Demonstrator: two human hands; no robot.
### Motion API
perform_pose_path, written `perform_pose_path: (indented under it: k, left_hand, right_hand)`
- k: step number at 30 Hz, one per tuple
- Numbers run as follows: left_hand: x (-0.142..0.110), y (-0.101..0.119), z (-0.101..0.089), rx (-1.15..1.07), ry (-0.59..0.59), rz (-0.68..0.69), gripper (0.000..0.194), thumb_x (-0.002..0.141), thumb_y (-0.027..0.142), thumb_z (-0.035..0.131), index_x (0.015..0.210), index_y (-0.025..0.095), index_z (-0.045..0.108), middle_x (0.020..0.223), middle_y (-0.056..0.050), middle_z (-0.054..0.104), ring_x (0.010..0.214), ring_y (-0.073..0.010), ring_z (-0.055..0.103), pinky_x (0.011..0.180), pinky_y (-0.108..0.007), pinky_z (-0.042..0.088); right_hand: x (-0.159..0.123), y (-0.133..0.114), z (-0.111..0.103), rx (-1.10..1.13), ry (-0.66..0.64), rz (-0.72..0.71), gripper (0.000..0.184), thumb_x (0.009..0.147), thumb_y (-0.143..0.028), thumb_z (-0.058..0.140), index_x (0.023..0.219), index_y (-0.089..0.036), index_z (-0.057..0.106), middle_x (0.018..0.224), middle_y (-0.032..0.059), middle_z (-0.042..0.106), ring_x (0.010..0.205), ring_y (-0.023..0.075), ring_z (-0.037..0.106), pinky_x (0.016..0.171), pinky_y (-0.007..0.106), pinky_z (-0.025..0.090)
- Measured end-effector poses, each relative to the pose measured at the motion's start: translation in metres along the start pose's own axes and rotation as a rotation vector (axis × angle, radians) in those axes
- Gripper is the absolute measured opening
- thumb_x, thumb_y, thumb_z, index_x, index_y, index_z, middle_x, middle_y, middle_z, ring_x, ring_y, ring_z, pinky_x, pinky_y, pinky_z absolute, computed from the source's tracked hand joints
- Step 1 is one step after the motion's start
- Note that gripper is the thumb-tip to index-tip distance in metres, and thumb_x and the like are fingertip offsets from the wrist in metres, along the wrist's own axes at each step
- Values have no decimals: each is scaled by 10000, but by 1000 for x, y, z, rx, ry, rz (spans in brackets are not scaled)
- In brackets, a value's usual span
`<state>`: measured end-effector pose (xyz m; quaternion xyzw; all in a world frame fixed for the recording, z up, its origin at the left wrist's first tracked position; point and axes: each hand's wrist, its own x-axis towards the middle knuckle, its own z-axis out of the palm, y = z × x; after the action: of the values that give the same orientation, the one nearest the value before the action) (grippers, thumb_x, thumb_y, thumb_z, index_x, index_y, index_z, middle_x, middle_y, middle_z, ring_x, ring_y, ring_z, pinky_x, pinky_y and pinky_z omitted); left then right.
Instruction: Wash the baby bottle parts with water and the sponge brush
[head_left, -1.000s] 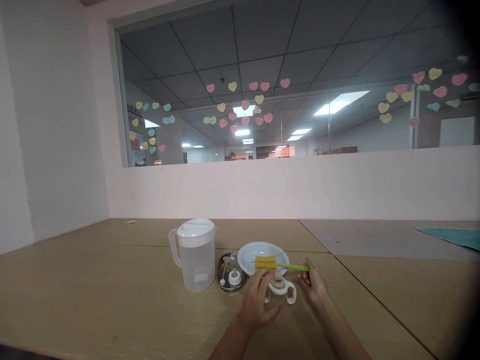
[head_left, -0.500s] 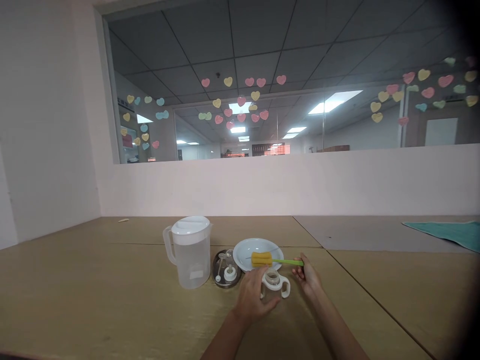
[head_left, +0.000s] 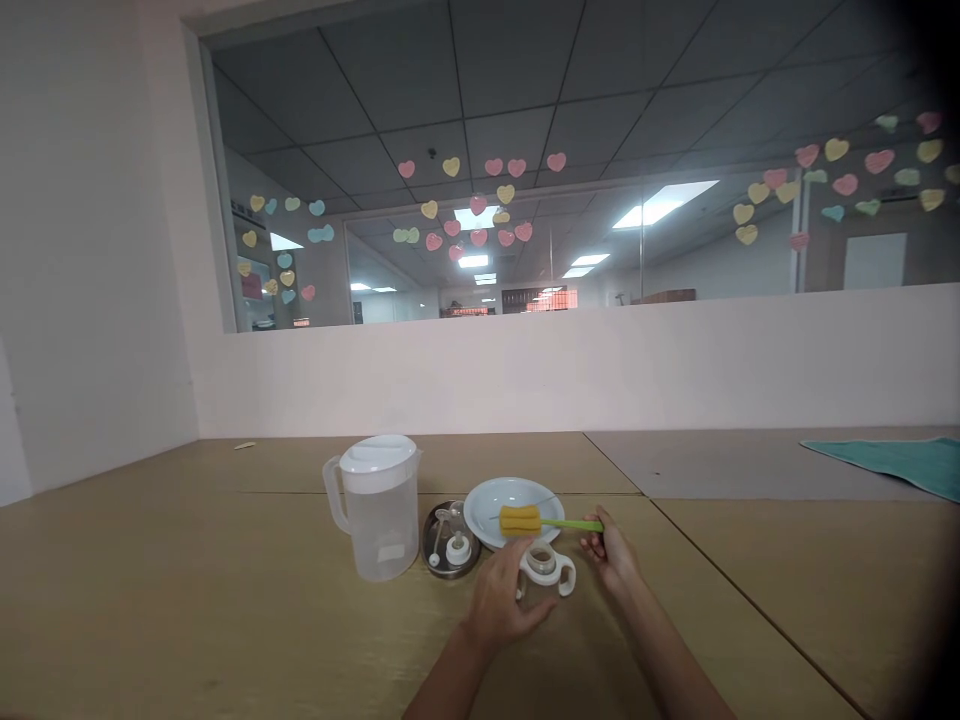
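right hand [head_left: 611, 555] pinching bottle brush [head_left: 520, 520], left hand [head_left: 496, 600] curled against handled cup [head_left: 546, 570]

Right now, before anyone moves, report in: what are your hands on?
Right hand pinching sponge brush by its green handle. Left hand open at two-handled cup, contact unclear. White plate beneath sponge.

On the table [head_left: 225, 610], a pitcher [head_left: 373, 515] stands furthest left, with a metal tray [head_left: 451, 540] just to its right and small bottle parts [head_left: 456, 540] on that tray. Next right comes a plate [head_left: 487, 505], with a brush [head_left: 525, 521] held over it. A cup [head_left: 544, 567] stands just before the plate, and a towel [head_left: 889, 463] lies well off to the right, further back.
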<state>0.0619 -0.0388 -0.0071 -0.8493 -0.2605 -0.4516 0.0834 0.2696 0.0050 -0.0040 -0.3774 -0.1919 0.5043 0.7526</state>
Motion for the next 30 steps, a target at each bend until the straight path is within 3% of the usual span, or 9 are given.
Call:
perform_pose_path:
  k: [6,30]
  left_hand:
    - [-1,0,0,-18,7,-7,673,742,421,648,1320,191,391,1197,-132,614,1096,-269,598,913,-403,531]
    - [-2,-2,1,-39,-16,-14,660,761,442,631,1320,186,394,1218,-134,599,1120,-261,581,940,-404,514]
  right_hand:
    - [-4,-3,4,5,87,84,263,804,-385,592,669,-161,573,317,-105,379,276,32,319,418,150,454]
    - [-7,-5,4,8,87,108,262,786,-402,622,679,-170,564,326,-115,372,275,30,312,401,151,457]
